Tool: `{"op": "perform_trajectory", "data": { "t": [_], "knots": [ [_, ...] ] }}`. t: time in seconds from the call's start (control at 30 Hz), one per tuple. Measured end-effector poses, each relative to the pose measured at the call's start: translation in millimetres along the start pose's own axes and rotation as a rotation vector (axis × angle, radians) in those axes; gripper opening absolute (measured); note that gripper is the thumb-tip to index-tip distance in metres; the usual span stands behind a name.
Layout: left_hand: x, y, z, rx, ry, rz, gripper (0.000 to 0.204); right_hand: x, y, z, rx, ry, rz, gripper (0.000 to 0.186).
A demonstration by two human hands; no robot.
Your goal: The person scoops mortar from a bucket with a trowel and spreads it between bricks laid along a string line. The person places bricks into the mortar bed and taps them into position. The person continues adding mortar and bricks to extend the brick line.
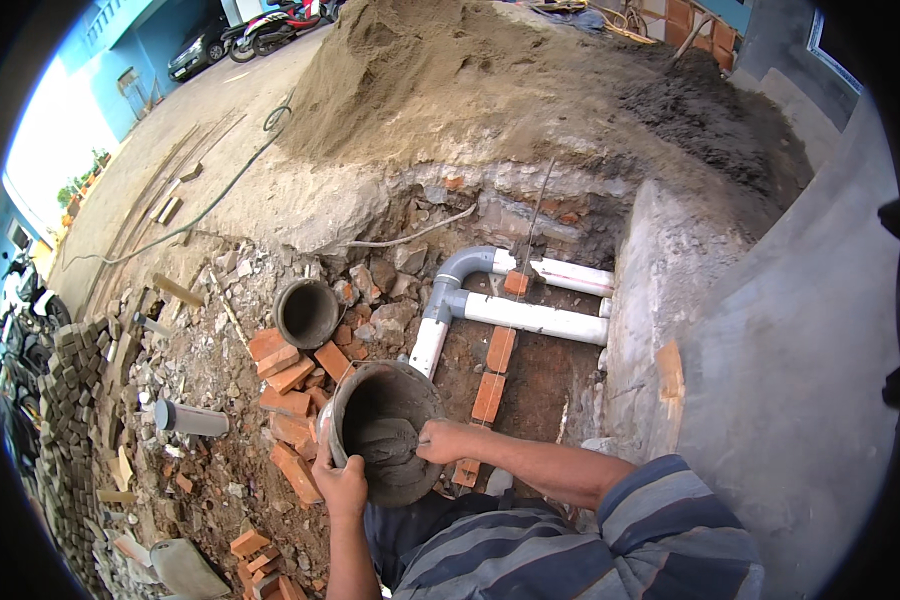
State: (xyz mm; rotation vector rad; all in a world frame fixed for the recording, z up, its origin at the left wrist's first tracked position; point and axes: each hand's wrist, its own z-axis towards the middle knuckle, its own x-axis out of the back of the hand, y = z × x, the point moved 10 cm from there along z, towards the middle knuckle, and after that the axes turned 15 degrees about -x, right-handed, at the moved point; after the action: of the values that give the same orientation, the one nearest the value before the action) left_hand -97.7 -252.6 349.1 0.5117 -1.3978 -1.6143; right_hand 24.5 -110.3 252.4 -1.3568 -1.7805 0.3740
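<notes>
Presently, left hand (342, 487) — fingers clasping the rim of a round, dark-grey bucket (365, 405) near rough orange-red bricks (290, 403); right hand (442, 441) at wet grey mortar (387, 447) inside — fingers curled, grip indeterminable.

Two hands are counted, the left hand (343, 487) and the right hand (440, 440), along with two buckets (370, 388). Two long white pipes (550, 318) and one short white length (428, 347) are seen, joined by two grey fittings (446, 298). At least four row bricks (500, 350) can be made out. More than six loose bricks (288, 402) are heaped, their overlap preventing an exact count. One car (200, 48) and one green hose (225, 190) are also counted.
</notes>
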Motion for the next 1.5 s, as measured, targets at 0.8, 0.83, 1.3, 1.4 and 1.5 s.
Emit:
{"op": "perform_trajectory", "data": {
  "t": [0.8, 0.83, 1.3, 1.4, 1.5],
  "knots": [
    [42.7, -27.0, 3.9, 0.188, 0.285, -0.302, 0.053, 128.6, -46.2, -51.7, 0.191, 0.146, -0.048, 0.051],
    [45.8, -29.0, 1.0, 0.209, 0.306, -0.276, 0.054, 150.2, -35.2, -60.4, 0.17, 0.157, 0.023, 0.051],
    [10.0, -4.6, -11.8, 0.072, 0.166, -0.117, 0.071, 109.7, 8.9, -30.9, -0.299, 0.248, -0.37, 0.036],
    [0.8, 2.8, -18.8, 0.075, 0.086, -0.05, 0.072, 37.6, 7.5, -10.8, -0.196, 0.177, -0.302, 0.04],
    [2.4, 7.7, -19.1, 0.061, 0.064, -0.041, 0.072, 1.8, 17.4, 2.4, -0.149, 0.15, -0.005, 0.037]
  ]
}}
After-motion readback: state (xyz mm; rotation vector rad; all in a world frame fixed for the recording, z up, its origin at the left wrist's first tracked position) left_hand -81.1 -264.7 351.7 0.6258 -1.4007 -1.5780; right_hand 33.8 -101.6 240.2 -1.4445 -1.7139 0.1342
